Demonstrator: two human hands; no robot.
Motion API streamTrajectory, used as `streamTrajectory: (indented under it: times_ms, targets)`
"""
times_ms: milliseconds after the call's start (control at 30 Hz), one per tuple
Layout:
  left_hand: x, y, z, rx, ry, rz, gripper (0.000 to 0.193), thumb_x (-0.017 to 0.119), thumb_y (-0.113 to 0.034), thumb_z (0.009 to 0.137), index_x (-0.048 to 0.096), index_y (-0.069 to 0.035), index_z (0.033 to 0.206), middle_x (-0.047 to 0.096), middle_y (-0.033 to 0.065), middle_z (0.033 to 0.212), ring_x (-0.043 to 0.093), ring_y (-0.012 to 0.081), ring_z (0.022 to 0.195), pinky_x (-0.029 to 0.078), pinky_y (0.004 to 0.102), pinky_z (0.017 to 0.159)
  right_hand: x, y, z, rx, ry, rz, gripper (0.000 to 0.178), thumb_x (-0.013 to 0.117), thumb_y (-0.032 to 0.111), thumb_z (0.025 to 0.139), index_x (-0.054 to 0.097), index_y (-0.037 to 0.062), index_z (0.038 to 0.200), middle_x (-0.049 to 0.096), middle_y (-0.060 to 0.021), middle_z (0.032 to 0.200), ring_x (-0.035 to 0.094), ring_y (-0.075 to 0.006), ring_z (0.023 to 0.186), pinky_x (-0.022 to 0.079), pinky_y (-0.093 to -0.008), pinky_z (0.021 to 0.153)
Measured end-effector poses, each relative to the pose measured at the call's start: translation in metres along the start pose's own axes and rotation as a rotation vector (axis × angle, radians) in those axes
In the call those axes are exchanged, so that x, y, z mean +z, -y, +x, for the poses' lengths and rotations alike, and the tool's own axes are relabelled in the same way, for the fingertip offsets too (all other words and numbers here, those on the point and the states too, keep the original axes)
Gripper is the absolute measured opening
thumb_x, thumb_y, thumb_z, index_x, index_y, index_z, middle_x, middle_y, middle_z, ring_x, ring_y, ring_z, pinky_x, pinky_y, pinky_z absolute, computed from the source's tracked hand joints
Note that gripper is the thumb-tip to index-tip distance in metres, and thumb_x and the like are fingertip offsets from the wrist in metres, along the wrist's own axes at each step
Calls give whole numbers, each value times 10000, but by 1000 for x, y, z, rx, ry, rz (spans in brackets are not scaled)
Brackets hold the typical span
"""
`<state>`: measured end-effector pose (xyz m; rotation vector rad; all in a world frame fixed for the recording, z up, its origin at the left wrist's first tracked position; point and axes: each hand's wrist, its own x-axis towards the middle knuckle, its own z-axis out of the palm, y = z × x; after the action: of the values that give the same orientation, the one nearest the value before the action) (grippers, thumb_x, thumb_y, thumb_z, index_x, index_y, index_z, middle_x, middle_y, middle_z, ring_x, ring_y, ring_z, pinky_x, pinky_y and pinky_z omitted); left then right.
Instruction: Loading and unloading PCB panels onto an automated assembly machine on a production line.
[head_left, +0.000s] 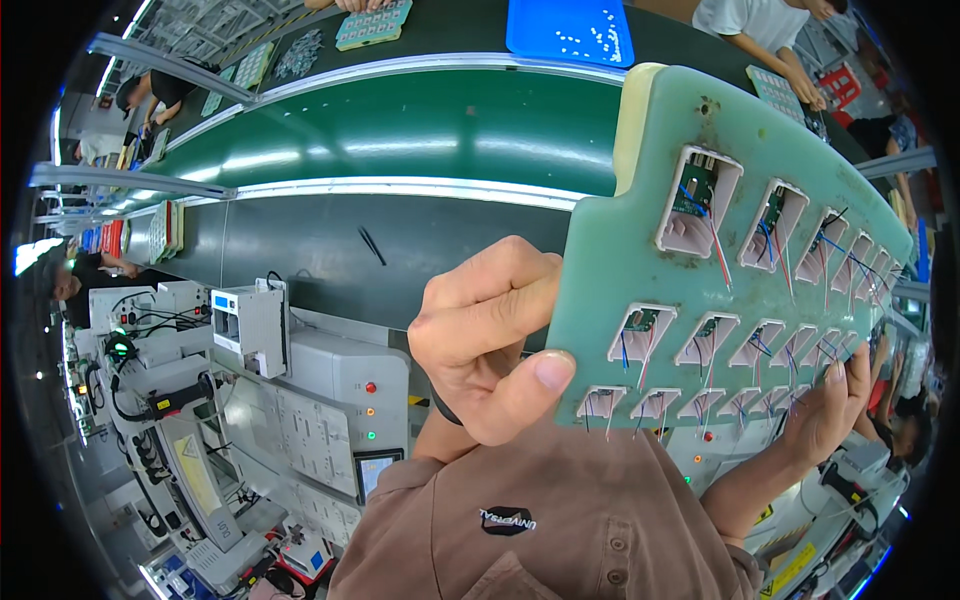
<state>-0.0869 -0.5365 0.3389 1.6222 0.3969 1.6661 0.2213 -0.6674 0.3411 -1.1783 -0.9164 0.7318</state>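
I hold a pale green fixture tray (640, 200) up in front of me with both hands. It has rows of white rectangular pockets, each holding a small circuit board with red and blue wires. My left hand (490, 340) grips the tray's lower left edge, thumb pressed on its face. My right hand (830, 405) holds the lower right edge, fingers over the bottom row of pockets. The tray tilts up and away toward the right.
A green conveyor belt (400, 130) runs across behind the tray, with a blue tray (570, 30) and other pale trays beyond it. Grey test machines with small lights (340, 400) stand at lower left. Other people work at the far side and the left edge.
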Motion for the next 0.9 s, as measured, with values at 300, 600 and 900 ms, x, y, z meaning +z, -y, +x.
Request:
streamTrajectory:
  times_ms: [300, 600, 900]
  targets:
    - [-1, 1, 0, -33, -10, 11, 374, 604, -90, 667, 621, 155, 949, 572, 165, 755, 523, 182, 623, 405, 260, 537, 10, 4, 3, 0, -20, -38, 507, 536, 95, 829, 391, -122, 1264, 531, -162, 1185, 534, -185, 1068, 387, -306, 951]
    - [3, 8, -4, -121, -98, -43, 371, 621, -107, 700, 619, 148, 970, 568, 149, 732, 503, 154, 613, 380, 246, 526, 21, 6, 6, 28, -28, -87, 438, 539, 115, 836, 445, -107, 1202, 594, -137, 1067, 586, -151, 939, 440, -259, 859]
    - [-4, 11, -3, -159, -81, -43, 360, 621, -102, 720, 616, 145, 982, 567, 142, 735, 490, 141, 614, 367, 241, 525, 23, 5, 5, 77, -52, -89, 399, 529, 112, 839, 475, -100, 1172, 603, -133, 1054, 581, -148, 933, 426, -259, 867]
